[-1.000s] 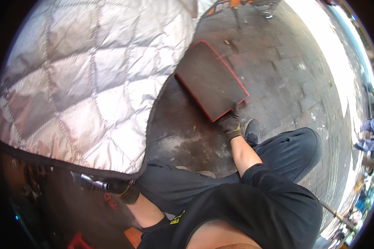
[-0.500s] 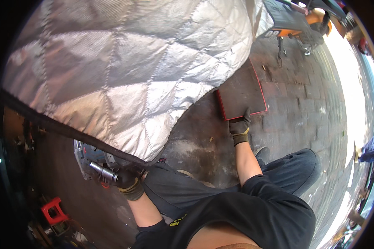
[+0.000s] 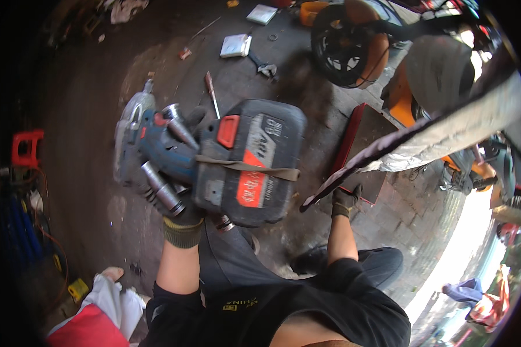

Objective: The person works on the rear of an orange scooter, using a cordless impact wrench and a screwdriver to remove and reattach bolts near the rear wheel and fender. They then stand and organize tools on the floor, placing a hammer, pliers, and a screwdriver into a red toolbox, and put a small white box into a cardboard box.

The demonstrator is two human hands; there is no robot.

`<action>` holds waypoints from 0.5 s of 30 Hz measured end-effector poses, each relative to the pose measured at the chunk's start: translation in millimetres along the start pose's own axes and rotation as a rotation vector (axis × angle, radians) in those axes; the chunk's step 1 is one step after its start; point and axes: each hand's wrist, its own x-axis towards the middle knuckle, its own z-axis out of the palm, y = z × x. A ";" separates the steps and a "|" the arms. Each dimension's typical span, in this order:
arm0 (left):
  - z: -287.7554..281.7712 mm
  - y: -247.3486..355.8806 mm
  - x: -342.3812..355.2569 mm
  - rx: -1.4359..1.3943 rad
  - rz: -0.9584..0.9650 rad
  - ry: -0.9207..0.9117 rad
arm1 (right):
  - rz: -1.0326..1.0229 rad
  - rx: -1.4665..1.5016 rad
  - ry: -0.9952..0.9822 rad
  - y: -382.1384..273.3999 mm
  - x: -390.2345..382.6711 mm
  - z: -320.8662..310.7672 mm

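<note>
In my gloved left hand is a cordless impact wrench, gripped with several chrome sockets beside its handle. Its large black-and-orange battery faces me, with a tan band stretched round it. The fingers are partly hidden behind the tool and the sockets. My gloved right hand is closed on the near edge of a dark rectangular board with red edges. A silver quilted cover hangs across the right side and hides part of that board.
An adjustable wrench, a screwdriver and a white box lie on the floor ahead. At the far right stands a wheel among orange machine parts. A red stool-like frame stands at left; a person's bare foot shows lower left.
The quilted cover has swung from the upper left to the right, uncovering the floor and the impact wrench. My left hand has lifted the wrench closer. My right hand still grips the board.
</note>
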 end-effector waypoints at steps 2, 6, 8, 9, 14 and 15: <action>14.9 -3.5 -4.9 -0.316 -0.061 0.098 | 0.025 -0.122 0.008 -15.6 -5.8 9.2; 46.7 -16.6 -14.0 -0.483 -0.054 0.241 | 0.067 -0.228 0.041 -53.0 -47.7 47.6; 53.0 -25.2 -23.0 -0.534 -0.038 0.297 | 0.131 -0.306 0.071 -68.7 -79.6 69.6; 53.9 -27.7 -30.1 -0.507 -0.041 0.281 | 0.103 -0.352 0.152 -71.2 -92.6 81.6; 47.2 -45.1 -79.6 -0.137 -0.017 0.332 | 0.101 -0.655 0.275 -65.9 -171.6 139.3; 51.0 -48.7 -90.5 -0.102 -0.024 0.335 | 0.220 -0.641 0.215 -63.9 -190.2 151.3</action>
